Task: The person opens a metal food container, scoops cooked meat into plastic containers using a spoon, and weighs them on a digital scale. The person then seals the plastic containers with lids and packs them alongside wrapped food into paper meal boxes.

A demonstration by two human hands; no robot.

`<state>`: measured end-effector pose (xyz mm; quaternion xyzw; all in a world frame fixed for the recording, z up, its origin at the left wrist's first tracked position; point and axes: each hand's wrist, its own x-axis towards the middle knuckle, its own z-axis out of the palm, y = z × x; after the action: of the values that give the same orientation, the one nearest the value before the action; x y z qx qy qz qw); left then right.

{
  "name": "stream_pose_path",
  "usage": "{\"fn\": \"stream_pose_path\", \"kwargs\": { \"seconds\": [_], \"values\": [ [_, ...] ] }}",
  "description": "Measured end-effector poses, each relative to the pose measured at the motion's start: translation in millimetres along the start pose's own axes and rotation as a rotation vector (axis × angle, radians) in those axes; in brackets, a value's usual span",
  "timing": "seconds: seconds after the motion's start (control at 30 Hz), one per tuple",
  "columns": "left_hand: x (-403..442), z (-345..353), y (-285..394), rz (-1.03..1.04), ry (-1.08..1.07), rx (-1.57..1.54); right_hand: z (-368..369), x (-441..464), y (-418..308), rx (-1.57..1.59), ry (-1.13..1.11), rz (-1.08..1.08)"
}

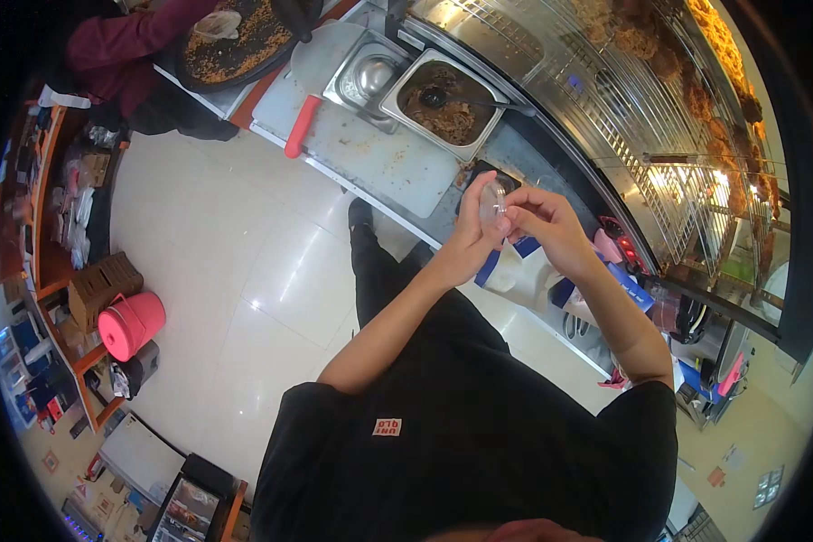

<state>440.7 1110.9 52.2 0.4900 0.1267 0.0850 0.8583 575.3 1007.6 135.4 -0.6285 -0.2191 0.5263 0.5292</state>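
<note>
**Two Hands Meet Over a Clear Plastic Container Beside the Food Pan**

Just below and to the right of the steel food pan [447, 134], the left hand [470, 237] has its fingers closed around a small clear round container [492, 204]. The right hand [551, 226] meets it from the other side, thumb and fingertips pinched together at its edge.

The food pan holds brown, shredded-looking food and a dark utensil. A shiny steel lid [368, 76] sits just beside it on the left. Left of and below the pan, a white cutting board [370, 155] carries scattered crumbs, with a red handle [303, 126] lying across its near edge. Farther to the pan's upper left, a person in a maroon sleeve [122, 43] reaches over a dark tray [235, 50] of brown crumbs.

Right of the pan stands a lit glass display case [641, 135] with fried food on wire racks. Pale, glossy floor tiles [230, 235] spread out below and left of it. Well away on that side, a pink lidded bucket [131, 325] stands near a brown crate [104, 287] and orange-edged shelves [50, 199].
</note>
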Motion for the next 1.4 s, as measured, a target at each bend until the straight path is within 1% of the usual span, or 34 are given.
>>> {"fn": "stream_pose_path", "kwargs": {
  "seconds": [0.1,0.2,0.27,0.37,0.47,0.57,0.67,0.77,0.87,0.97,1.1,1.17,1.3,1.4],
  "values": [
    [1.6,-7.8,-6.9,0.093,0.024,0.221,-1.3,-0.1,1.1,0.017,0.061,-0.026],
    [0.6,-11.8,0.4,0.167,0.032,0.366,-2.2,-1.9,-1.7,0.005,0.079,0.003],
    [1.4,-13.1,10.0,0.280,0.053,0.549,-2.2,-3.5,-0.2,-0.033,0.090,0.024],
    [0.7,-15.4,16.7,0.320,0.086,0.628,-4.6,-6.3,1.1,-0.083,0.082,0.008],
    [-1.5,-17.0,20.5,0.303,0.048,0.636,-6.2,-8.2,1.2,-0.122,0.061,0.028],
    [-2.7,-17.2,20.1,0.345,0.014,0.674,-6.0,-11.2,2.0,-0.154,0.033,0.058],
    [-5.0,-17.3,13.3,0.356,-0.010,0.618,-7.2,-11.6,5.5,-0.153,0.002,0.049],
    [-8.3,-15.9,13.4,0.266,-0.031,0.407,-10.3,-11.9,6.7,-0.096,-0.008,0.056],
    [-8.1,-17.6,11.1,0.209,-0.036,0.379,-8.7,-11.6,6.1,-0.055,-0.007,0.090],
    [-8.6,-21.7,5.6,0.217,-0.064,0.342,-5.4,-11.9,3.8,-0.042,-0.017,0.109],
    [-7.1,-19.1,-0.8,0.317,-0.036,0.345,-9.4,-9.0,10.8,-0.055,-0.073,0.096],
    [-7.2,-20.3,-7.2,0.376,-0.022,0.316,-12.6,-8.4,9.8,-0.059,-0.045,0.087],
    [-9.3,-26.9,-5.8,0.323,-0.032,0.225,-20.7,-6.5,13.9,-0.093,0.004,0.051],
    [-4.4,-32.7,-12.7,0.286,-0.013,0.207,-14.4,-0.7,16.7,-0.115,0.162,-0.075]
  ]
}}
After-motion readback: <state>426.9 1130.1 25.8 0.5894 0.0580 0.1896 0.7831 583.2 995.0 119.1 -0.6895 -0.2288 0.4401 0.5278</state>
